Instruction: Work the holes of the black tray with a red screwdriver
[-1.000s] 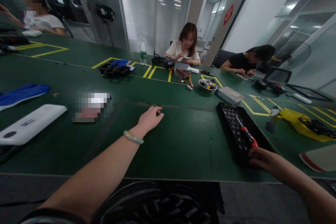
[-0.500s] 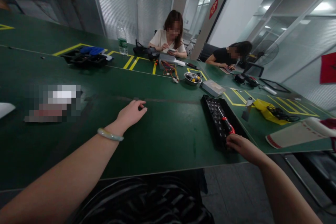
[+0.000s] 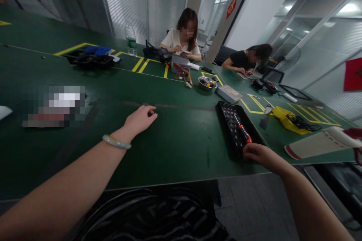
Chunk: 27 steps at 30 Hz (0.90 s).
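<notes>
Right hand: at the near end of the black tray, the right hand (image 3: 257, 153) has its fingers bent inward, just beside the butt of the screwdriver's handle; whether they grip the tray's edge or the handle itself cannot be told for sure at this angle
Left hand: the left hand (image 3: 139, 120) is low over the green table (image 3: 175, 139), well apart from the tray, its fingers loosely curled, thumb apart from them, nothing seen in its grasp
Left wrist: wears a pale green bracelet (image 3: 116, 142)
Screwdriver: the screwdriver (image 3: 244, 133), red and black at the handle, lies lengthwise inside the tray, its shaft toward the far end
Black tray: the black tray (image 3: 253, 128) sits on the table at the right, near the front edge, a grid of slots along its left side
Beyond the tray: a grey box (image 3: 229, 94) near its far end, then a metal bowl (image 3: 207, 88) of small parts
Right of the tray: a yellow bag (image 3: 281, 118) with black cables (image 3: 304, 123) on it, and a cream cup (image 3: 313, 143) with a red band
Across the table: a person in a light top (image 3: 172, 43) and another in a dark top (image 3: 236, 61)
</notes>
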### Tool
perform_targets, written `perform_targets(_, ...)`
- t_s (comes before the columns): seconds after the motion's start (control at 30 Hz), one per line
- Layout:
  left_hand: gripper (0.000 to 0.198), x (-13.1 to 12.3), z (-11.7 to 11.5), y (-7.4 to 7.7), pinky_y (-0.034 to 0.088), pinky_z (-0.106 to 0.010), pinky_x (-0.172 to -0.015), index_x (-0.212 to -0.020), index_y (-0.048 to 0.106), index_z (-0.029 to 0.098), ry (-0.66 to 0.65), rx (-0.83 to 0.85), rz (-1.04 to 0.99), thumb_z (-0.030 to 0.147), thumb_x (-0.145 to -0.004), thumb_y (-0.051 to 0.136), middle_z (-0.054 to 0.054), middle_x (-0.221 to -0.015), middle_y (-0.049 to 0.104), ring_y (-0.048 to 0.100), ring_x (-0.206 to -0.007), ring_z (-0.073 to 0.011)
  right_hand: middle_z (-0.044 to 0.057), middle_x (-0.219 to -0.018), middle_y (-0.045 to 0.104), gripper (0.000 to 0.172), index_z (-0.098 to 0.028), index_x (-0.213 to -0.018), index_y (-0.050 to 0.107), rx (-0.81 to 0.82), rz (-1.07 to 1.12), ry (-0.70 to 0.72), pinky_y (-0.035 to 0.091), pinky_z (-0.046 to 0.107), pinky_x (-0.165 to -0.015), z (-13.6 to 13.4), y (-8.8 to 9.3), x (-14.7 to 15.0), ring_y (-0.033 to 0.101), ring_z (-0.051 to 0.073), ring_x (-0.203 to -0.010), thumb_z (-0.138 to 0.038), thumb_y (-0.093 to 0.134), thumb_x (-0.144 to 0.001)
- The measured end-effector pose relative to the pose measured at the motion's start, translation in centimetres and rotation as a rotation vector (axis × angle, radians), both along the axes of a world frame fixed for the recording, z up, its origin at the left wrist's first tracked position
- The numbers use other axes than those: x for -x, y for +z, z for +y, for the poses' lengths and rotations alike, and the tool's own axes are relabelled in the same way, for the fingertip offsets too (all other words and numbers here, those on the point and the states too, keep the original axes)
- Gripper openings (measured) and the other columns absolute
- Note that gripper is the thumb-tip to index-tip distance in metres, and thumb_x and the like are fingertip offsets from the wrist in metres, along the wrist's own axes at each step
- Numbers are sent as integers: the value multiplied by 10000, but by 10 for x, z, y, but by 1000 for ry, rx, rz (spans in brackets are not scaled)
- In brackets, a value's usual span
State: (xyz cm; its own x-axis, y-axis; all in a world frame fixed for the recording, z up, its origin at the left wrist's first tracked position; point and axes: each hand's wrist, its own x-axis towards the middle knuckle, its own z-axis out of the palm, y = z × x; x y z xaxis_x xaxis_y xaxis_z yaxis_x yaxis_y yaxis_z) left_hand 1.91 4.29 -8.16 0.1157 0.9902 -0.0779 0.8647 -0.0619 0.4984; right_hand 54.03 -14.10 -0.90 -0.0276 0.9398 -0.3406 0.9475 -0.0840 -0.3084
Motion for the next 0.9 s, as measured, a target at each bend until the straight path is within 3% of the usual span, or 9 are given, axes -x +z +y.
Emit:
perform_targets(0.13,540,1,0,-2,596,-364,-843,-1516,609,292,-4,-7,2,541,-1043,530,-81,-1490,657,692,-1258,-302,82,-1158,777,295,-263,-1050,819,-40,-111,0,556,350,-937,-4,12,-19,731,237,-1021,-437,655,-877)
perform_targets(0.33,546,4,6,-8,598,-407,-894,-1495,632,293,-15,-16,3,557,-1026,538,-87,-1475,667,691,-1254,-327,30,-942,840,222,-279,-948,823,-4,-304,-128,526,314,-764,-21,19,-37,767,228,-864,-276,617,-866)
perform_targets(0.57,551,6,12,-14,598,-436,-927,-1490,642,281,-13,-21,12,548,-1018,547,-97,-1471,673,704,-1215,-332,59,-1073,842,267,-262,-1043,827,-5,-377,-138,513,310,-818,-19,16,-23,768,236,-976,-388,609,-953)
perform_targets(0.7,550,7,13,-16,587,-444,-968,-1496,636,283,-15,-32,9,543,-1019,549,-95,-1458,680,699,-1236,-329,94,-1033,820,383,-218,-933,833,-16,-404,-120,499,306,-819,-16,14,-13,745,231,-965,-486,568,-997)
perform_targets(0.9,559,7,14,-15,598,-427,-891,-1501,632,298,-9,-18,7,555,-1011,553,-85,-1451,685,713,-1202,-327,51,-905,831,190,-231,-862,828,-11,-429,-157,463,280,-712,-10,16,-4,739,193,-832,-320,665,-904)
